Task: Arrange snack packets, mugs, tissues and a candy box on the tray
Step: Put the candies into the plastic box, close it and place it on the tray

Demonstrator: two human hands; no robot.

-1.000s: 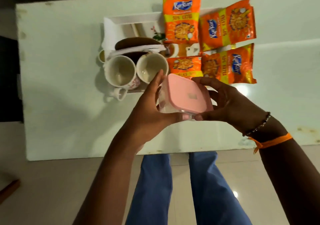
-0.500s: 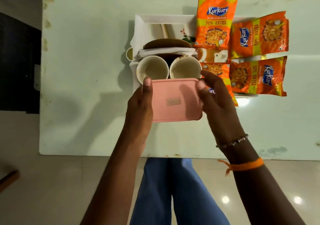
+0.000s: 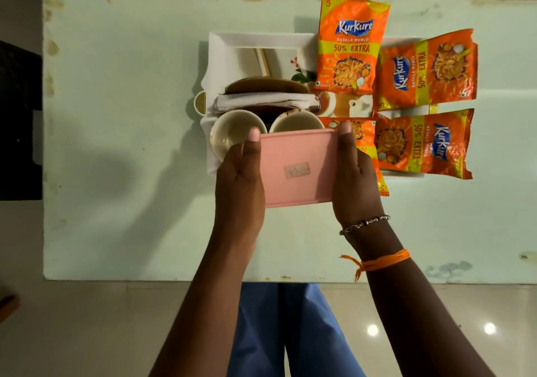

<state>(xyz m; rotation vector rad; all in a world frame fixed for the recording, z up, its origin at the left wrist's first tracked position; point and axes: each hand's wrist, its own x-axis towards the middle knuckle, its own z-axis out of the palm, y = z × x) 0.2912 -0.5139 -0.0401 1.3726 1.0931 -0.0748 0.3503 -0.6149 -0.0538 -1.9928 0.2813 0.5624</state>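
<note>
Nearest to the person, the pink box is held between both hands: the left hand grips its left side and the right hand its right side, thumbs on top. I think two hands keep it level while a place is chosen. Just beyond the thumbs stand two mugs on the white tray, with folded tissues behind them. Beyond the right hand, orange snack packets cover that side of the tray, so free room seems small.
</note>
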